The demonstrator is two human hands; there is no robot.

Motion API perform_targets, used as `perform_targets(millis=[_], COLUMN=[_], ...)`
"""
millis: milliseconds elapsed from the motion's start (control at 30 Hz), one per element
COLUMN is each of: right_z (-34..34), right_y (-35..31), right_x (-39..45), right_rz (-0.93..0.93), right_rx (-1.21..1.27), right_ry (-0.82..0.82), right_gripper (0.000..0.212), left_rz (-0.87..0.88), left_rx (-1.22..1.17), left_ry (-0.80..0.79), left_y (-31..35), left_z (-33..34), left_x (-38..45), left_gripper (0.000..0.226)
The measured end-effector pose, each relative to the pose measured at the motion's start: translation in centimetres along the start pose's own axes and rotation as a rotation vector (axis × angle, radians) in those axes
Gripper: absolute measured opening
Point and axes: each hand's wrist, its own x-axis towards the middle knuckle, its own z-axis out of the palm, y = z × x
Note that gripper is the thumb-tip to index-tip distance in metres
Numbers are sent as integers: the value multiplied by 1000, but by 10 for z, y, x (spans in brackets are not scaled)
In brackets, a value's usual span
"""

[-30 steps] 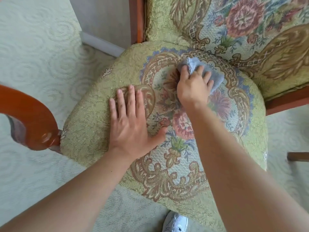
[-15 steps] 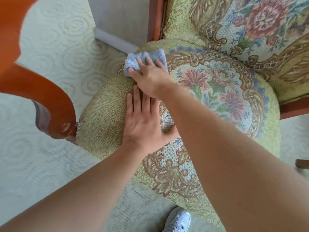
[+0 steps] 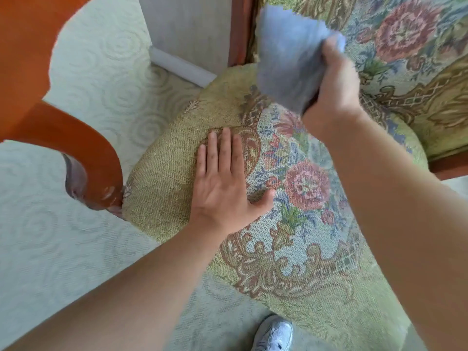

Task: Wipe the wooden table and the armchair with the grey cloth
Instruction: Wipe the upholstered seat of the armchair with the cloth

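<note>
The armchair's seat cushion (image 3: pixel 164 178) is green-gold fabric with a floral pattern; its patterned backrest (image 3: pixel 410 46) rises at the top right. My left hand (image 3: pixel 222 183) lies flat on the seat, fingers together, thumb out. My right hand (image 3: pixel 334 79) is raised above the back of the seat and grips the grey cloth (image 3: pixel 286 54), which hangs loose in the air, blurred. The wooden table is not in view.
The chair's curved wooden armrest (image 3: pixel 76 138) arcs in from the left, close to the seat's left edge. A wooden back post (image 3: pixel 239 29) stands by a pale wall and white skirting (image 3: pixel 182 64). Pale patterned carpet (image 3: pixel 38 249) surrounds the chair. A white shoe (image 3: pixel 274 333) stands below the seat.
My right hand swept the cloth from the seat's middle to its back left edge, then lifted it off the fabric. My left hand stayed flat on the seat.
</note>
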Motion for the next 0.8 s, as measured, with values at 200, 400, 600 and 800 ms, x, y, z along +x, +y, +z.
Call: perform_targets(millis=[200,400,600,800], right_z=[-55,-51,-82,-119], right_y=[-15,28,19,34], right_x=[21,45,18,-61], right_rz=[-297,-81,-204,-370], right_rx=[-700,-1475,-1523,-1402], right_ry=[490,-11,-212,-201], right_gripper=[37,63,63,52], left_rz=[-1,13,20,20], left_rx=[18,53,31,39], left_ry=[5,9,17,-25], left_y=[0,-1,-1,0], left_z=[5,7,5,0], left_x=[-1,2,0,-1], left_gripper=[113,113,111,110])
